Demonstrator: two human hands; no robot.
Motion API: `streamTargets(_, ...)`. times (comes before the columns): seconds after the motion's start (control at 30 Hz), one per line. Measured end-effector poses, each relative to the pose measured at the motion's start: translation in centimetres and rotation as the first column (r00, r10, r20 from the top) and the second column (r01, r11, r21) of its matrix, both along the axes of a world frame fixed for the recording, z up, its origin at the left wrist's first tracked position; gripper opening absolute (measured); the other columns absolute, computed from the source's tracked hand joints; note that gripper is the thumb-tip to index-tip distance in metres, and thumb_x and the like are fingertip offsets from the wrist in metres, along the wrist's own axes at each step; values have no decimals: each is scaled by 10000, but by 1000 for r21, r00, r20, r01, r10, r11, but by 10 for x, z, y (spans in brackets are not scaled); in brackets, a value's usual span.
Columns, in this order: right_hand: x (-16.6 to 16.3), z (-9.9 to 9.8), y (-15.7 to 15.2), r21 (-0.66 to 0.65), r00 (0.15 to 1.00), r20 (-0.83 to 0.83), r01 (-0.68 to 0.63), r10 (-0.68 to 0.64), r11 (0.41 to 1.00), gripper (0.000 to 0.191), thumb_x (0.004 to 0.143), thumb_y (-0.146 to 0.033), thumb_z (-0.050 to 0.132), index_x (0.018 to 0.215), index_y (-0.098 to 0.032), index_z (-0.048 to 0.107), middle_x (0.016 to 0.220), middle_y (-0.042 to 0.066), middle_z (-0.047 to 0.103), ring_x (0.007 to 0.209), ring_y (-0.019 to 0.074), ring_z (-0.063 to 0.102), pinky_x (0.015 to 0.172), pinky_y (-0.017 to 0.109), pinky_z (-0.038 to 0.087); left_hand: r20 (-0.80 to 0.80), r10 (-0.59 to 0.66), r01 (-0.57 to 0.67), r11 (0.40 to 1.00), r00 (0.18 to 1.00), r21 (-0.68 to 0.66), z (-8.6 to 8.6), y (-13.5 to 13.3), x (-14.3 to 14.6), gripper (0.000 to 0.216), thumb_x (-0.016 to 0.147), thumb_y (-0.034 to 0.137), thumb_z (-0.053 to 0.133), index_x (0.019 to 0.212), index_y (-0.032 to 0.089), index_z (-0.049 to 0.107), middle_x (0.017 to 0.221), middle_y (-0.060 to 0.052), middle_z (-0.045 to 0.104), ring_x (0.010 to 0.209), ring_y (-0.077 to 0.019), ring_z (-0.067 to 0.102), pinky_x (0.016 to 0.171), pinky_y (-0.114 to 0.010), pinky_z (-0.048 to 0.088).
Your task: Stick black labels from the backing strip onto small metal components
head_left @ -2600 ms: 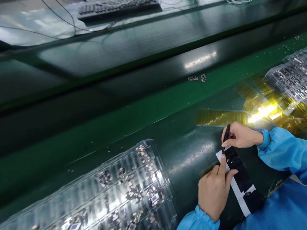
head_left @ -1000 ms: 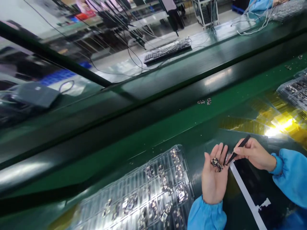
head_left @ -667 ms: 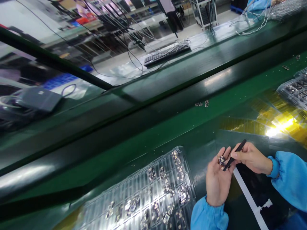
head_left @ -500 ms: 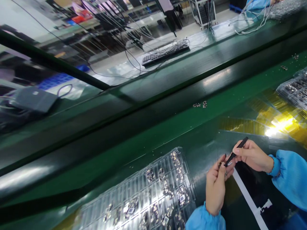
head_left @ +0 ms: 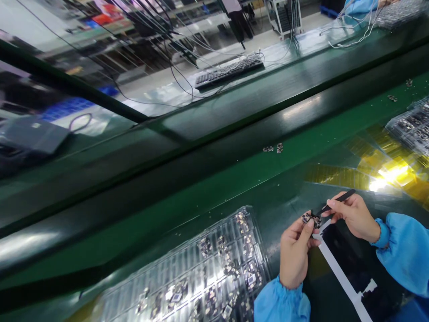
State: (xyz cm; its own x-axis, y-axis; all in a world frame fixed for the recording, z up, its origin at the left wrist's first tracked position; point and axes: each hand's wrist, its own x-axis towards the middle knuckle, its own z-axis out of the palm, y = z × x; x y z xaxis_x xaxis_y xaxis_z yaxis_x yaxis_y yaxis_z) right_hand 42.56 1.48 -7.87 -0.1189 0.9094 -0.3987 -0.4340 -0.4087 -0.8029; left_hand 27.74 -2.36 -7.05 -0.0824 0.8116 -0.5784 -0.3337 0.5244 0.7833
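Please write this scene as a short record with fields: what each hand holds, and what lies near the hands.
left hand: pinches a small circuit part at the fingertips
right hand: holds black tweezers, tips at the part
below the hands: black sheet with a white edge
left of the hands: clear tray with small parts
behind the hands: yellow strips on the green bench
far side: keyboard

A single head-worn camera looks forward and down across a green workbench [head_left: 234, 179], tilted so the bench edges run diagonally. It sits close above the left hand [head_left: 295, 252] and right hand [head_left: 351, 214] at lower right. Farther off, a keyboard [head_left: 229, 71] and cables lie toward the top. No second view shares the scene.
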Motion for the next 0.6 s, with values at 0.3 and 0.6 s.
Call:
streamTargets(0.3, -6, -1, -3, 167, 959, 283, -74, 25, 983, 260, 689, -398, 700, 687, -147, 632, 602, 27, 647, 534, 143, 609, 467, 243, 499, -56, -91, 92, 996, 994, 20, -9, 0, 4, 373, 651, 326, 714, 944, 98, 674, 818, -111, 702, 602, -140, 620, 515, -224, 499)
streamTargets(0.6, -2, -2, -3, 183, 934, 354, -122, 51, 976, 260, 706, -401, 683, 685, -148, 632, 623, 16, 609, 578, 133, 577, 552, 259, 499, -45, -68, 69, 997, 997, 27, -8, -1, 5, 329, 661, 313, 699, 908, 97, 680, 684, -70, 687, 590, -140, 623, 548, -235, 503)
